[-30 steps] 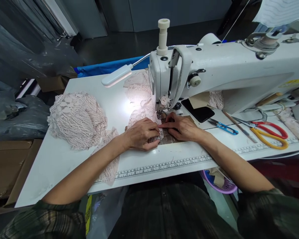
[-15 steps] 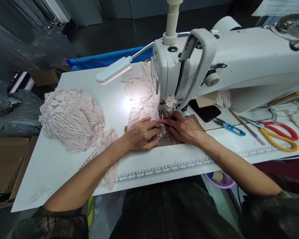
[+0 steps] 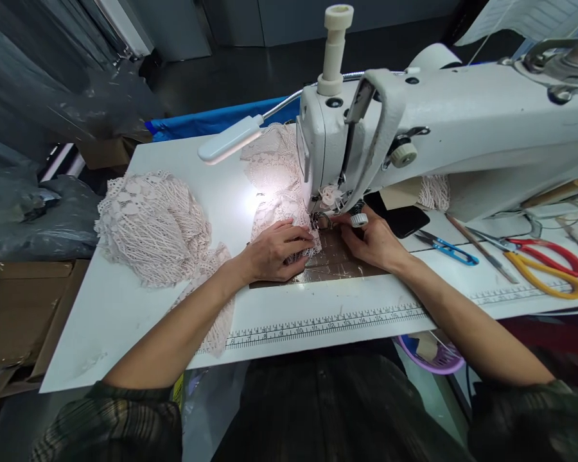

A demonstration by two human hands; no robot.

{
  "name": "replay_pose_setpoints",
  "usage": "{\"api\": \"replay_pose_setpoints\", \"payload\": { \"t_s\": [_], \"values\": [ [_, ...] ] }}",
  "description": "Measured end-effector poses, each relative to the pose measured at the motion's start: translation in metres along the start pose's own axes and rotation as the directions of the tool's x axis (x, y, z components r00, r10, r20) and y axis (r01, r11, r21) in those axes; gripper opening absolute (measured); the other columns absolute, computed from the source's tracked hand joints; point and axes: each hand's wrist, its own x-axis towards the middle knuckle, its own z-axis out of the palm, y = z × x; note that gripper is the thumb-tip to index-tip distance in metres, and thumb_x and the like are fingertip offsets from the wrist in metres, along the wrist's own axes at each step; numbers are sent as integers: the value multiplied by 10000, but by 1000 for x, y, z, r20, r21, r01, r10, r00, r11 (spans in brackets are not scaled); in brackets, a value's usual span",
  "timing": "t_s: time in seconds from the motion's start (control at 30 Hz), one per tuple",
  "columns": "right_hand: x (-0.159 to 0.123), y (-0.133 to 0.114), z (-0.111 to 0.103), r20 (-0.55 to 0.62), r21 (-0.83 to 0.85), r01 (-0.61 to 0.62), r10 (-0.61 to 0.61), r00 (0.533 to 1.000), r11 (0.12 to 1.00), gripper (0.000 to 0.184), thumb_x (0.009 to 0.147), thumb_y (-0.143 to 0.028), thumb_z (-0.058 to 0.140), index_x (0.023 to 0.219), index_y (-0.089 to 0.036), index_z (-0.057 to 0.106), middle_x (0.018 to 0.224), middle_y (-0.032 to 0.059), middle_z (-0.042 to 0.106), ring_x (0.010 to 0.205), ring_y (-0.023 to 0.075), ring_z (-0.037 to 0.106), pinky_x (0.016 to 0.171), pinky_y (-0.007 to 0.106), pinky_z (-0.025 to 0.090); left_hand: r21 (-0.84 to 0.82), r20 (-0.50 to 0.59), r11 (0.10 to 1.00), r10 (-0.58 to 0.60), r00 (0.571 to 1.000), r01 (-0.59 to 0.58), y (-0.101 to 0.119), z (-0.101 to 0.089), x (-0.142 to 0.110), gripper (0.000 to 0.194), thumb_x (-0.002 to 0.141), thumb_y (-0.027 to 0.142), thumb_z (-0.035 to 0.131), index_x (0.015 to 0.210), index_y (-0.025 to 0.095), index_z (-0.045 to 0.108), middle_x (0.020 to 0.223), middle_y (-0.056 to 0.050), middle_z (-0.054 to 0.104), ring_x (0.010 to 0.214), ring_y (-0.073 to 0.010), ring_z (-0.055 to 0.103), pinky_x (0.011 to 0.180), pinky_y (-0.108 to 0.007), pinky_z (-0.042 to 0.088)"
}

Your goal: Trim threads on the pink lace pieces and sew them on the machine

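Some pink lace [image 3: 275,208] lies on the white table [image 3: 130,327] by the sewing machine [image 3: 462,119]; the left hand [image 3: 284,249] rests on the lace, fingers a little spread; the right hand [image 3: 372,240] reaches under the machine; I cannot tell if it pinches anything.

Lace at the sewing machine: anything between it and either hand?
Left hand: nothing visible; it rests on the lace. Right hand: the metal presser-foot parts stand between its leading fingertip and the lace.
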Motion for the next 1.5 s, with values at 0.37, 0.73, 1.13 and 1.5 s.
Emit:
{"api": "replay_pose_setpoints", "payload": {
  "t_s": [0.37, 0.73, 1.13, 1.5],
  "values": [
    [-1, -4, 1, 67, -30, -18, 20, 998, 999, 254, 846, -152, 489, 962, -162, 714, 1006, 93, 603, 811, 183, 615, 785, 335, 507, 160, -21, 974, -159, 987, 160, 22, 6, 11, 209, 928, 225, 510, 897, 147, 702, 979, -58, 719, 825, -172, 617, 783, -357, 427],
    [-3, -3, -1, 110, -2, 4, -4, 994, 1000, 299, 874, -181, 476, 1062, -188, 708, 1058, 89, 600, 890, 209, 610, 851, 374, 492, 17, -65, 934, -355, 933, 357, 24, 7, 15, 128, 858, 241, 599, 875, 194, 717, 926, -4, 732, 806, -162, 649, 806, -367, 475],
    [-4, -4, 0, 79, -7, 21, -20, 997, 1000, 288, 888, -199, 498, 1084, -207, 709, 1041, 74, 611, 844, 193, 598, 776, 345, 481, -250, -334, 859, -509, 793, 446, 24, 5, 20, 90, 831, 182, 623, 788, 152, 697, 840, -45, 718, 722, -135, 659, 581, -246, 522],
    [-3, -4, 0, 103, 44, 33, -38, 994, 998, 302, 871, -182, 485, 1071, -185, 711, 1066, 89, 620, 910, 213, 613, 837, 375, 498, -21, -223, 964, -265, 938, 267, 23, 8, 16, 122, 848, 169, 577, 879, 152, 694, 889, -55, 716, 820, -164, 665, 766, -342, 537]
  ]
}}
